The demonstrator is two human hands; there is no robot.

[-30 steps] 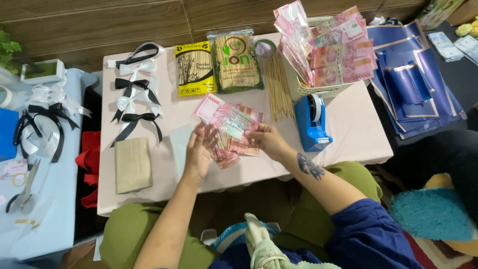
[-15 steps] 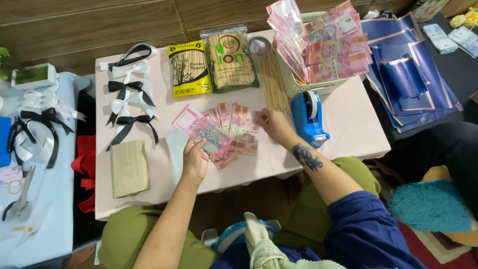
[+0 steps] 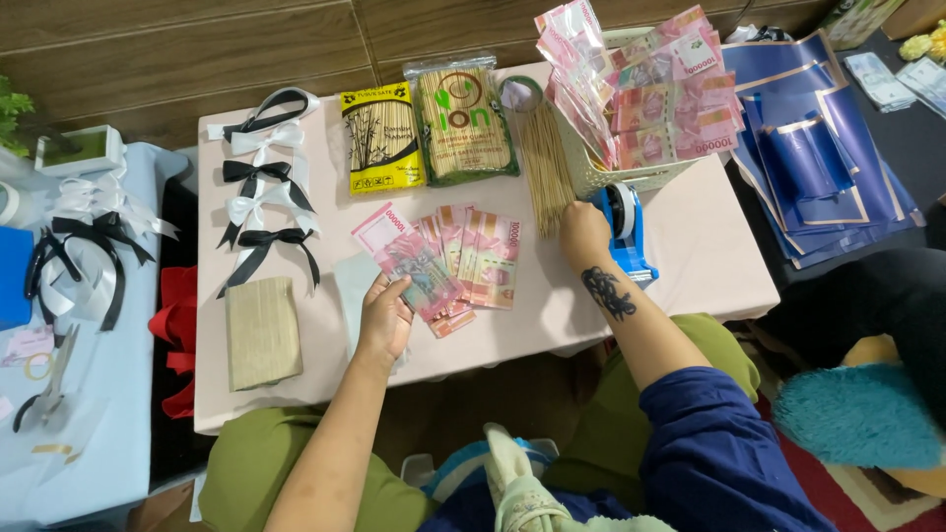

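Note:
My left hand (image 3: 384,315) pinches the lower left corner of a fan of pink banknotes (image 3: 455,258) spread flat on the pale pink table (image 3: 690,256). My right hand (image 3: 583,232) rests at the near ends of a loose pile of thin wooden skewers (image 3: 545,163), just left of a blue tape dispenser (image 3: 627,229). Its fingers curl down onto the sticks and are hidden under the back of the hand, so the grip is unclear.
A pale basket (image 3: 591,177) stuffed with banknotes on sticks stands behind the dispenser. A yellow skewer pack (image 3: 381,138) and a green one (image 3: 463,118) lie at the back. Black and white bows (image 3: 261,197) and a beige pad (image 3: 261,330) sit left. Blue wrapping sheets (image 3: 818,167) lie right; scissors (image 3: 44,394) far left.
My right hand has let go of the banknotes and moved right and back to the skewer pile. The notes went from a held bundle to a fan on the table under my left hand.

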